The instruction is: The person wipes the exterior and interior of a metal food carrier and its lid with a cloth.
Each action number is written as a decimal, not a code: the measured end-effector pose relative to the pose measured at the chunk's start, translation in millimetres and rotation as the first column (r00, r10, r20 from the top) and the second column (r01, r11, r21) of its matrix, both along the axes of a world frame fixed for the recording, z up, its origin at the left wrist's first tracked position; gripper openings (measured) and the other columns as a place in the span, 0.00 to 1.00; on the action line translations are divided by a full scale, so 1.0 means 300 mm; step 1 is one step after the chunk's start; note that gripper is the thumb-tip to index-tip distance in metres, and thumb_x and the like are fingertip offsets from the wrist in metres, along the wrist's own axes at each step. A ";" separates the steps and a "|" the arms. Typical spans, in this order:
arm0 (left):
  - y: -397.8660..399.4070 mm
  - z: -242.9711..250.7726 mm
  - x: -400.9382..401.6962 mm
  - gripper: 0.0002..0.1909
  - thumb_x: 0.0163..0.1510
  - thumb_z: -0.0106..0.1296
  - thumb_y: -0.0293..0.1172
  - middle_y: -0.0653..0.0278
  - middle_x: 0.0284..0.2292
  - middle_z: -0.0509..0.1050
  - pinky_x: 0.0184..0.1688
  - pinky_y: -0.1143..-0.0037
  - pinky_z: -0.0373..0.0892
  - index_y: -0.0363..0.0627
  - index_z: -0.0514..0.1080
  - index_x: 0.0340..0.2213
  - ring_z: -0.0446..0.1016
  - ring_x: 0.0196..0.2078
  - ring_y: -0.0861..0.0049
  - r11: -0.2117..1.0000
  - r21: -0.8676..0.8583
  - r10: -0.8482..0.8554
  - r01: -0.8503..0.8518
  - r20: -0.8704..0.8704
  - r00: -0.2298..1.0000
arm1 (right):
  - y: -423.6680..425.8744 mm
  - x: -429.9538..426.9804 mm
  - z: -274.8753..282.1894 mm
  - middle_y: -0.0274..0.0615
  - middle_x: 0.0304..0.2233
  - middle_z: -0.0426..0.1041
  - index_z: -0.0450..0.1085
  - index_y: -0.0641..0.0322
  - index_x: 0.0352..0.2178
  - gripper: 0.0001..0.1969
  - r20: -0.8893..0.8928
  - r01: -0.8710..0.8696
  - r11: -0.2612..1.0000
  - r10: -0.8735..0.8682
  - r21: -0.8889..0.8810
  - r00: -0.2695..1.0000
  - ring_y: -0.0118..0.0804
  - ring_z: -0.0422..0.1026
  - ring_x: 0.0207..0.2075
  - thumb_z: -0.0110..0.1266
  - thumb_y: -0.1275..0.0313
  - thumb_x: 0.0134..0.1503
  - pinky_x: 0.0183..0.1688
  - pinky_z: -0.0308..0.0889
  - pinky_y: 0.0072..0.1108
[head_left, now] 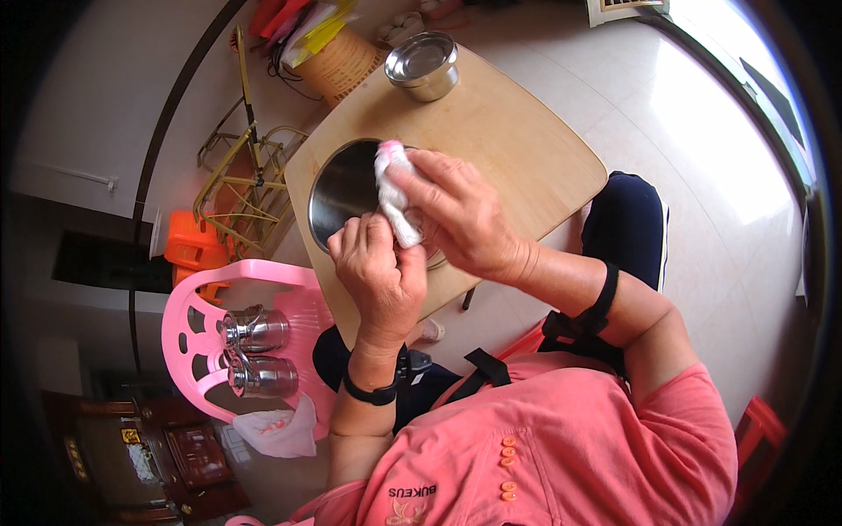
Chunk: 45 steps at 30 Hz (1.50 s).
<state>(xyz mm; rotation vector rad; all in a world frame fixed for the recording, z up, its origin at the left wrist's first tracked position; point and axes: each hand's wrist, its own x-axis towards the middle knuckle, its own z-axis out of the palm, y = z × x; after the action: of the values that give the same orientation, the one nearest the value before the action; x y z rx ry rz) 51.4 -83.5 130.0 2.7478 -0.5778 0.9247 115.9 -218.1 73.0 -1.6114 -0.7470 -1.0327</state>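
Observation:
A bunched white cloth (393,191) with a pink end is held between both hands. My right hand (460,210) grips its upper part, fingers laid over it. My left hand (378,269) pinches its lower end between thumb and curled fingers. Below them, a round stainless-steel vessel (342,197) rests on the wooden tabletop (520,138). My hands and the cloth cover its right side, so I cannot tell whether the cloth touches it. Toward the far edge of the table stands a shiny steel container (424,69).
Two steel canisters (260,352) lie on a pink plastic chair (309,309) at the left, with a white cloth (279,430) draped there. Behind it are a folding metal frame (243,177) and orange plastic stools (191,243). A cylindrical tub (342,66) stands beyond the table.

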 end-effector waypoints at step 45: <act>0.122 -0.077 -0.005 0.10 0.42 0.54 0.27 0.61 0.31 0.75 0.51 0.66 0.63 0.38 0.77 0.30 0.68 0.40 0.64 0.847 -0.515 -0.076 0.132 0.129 0.989 | 0.045 0.159 0.036 0.43 0.37 0.72 0.71 0.65 0.48 0.16 -0.696 -0.386 0.787 0.611 0.481 0.377 0.33 0.73 0.40 0.48 0.73 0.60 0.38 0.69 0.25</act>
<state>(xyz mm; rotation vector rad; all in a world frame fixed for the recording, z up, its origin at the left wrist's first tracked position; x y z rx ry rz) 49.8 -46.8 106.9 2.1693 -0.4076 1.0238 163.5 -204.7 83.9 -1.2876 -0.3571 0.1748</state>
